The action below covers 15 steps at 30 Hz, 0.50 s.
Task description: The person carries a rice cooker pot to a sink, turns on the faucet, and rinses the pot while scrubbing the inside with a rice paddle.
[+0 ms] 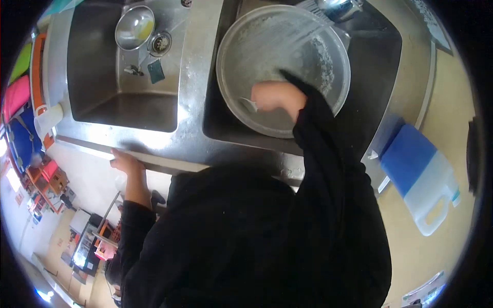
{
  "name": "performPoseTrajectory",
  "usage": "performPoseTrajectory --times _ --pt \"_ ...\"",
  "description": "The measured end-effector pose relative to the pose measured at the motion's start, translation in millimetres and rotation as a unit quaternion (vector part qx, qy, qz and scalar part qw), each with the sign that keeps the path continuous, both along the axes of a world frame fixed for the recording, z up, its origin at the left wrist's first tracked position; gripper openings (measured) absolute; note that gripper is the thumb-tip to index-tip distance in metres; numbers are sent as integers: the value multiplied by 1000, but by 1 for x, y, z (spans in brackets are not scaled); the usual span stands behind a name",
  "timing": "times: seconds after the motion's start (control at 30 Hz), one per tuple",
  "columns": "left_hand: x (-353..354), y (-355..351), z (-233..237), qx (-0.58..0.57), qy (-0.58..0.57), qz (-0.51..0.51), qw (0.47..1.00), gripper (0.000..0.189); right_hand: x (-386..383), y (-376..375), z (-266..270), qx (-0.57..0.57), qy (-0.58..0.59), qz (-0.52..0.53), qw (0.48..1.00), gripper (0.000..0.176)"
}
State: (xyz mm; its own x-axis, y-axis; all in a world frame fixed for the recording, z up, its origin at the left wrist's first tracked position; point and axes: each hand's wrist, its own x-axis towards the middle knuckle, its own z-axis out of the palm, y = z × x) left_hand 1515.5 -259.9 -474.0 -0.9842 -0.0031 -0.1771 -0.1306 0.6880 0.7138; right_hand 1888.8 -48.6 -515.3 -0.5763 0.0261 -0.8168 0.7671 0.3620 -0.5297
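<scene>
My right hand (277,97) is closed over a large round metal pan (224,95), which lies in the right sink basin. From the fist, on its left side, sticks out a tool with a pale, rounded, spoon-like end (248,104); I cannot tell its exact kind. A dark, narrow shape lies just above the hand, over the pan floor. Whitish residue streaks the pan, thickest along its right side. To the lower left, my left hand (127,162) grips the front edge (159,163) of the steel sink.
In the left basin (146,110) are a metal bowl (134,28) with yellowish contents, a drain strainer (160,44) and a green scouring pad (155,71). A white jug (48,118) stands at the left rim. A blue-and-white plastic canister (418,174) is at the right.
</scene>
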Motion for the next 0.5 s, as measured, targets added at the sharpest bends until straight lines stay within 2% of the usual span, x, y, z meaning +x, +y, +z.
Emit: performPoseTrajectory --times 0.03,0.07,0.13,0.2,0.23,0.3,0.37,0.4,0.5 --pt "2 1 -3 2 -1 7 1000 54 1 -1 16 -16 -29 -15 999 25" --pt "5 4 -3 6 -3 7 1000 54 8 -15 9 65 10 -55 996 21" --pt "9 7 2 14 -3 9 1000 55 28 -66 -51 224 96 -132 961 14" --pt "-14 -10 -17 0 20 -15 1000 56 33 -69 -97 205 52 -47 976 15" --pt "-16 -11 -16 -12 29 -30 999 56 30 -41 -89 112 64 34 991 17" --pt "-1 0 -4 -3 12 -15 1000 58 31 -20 -38 48 62 51 996 19" --pt "11 6 3 12 0 -4 1000 59 33 -32 -43 82 35 -6 996 17" --pt "11 6 3 21 -1 -3 1000 59 33 -38 -52 103 25 -35 994 16" --pt "11 6 1 36 20 -19 999 59 41 -56 -149 63 -64 11 996 17"
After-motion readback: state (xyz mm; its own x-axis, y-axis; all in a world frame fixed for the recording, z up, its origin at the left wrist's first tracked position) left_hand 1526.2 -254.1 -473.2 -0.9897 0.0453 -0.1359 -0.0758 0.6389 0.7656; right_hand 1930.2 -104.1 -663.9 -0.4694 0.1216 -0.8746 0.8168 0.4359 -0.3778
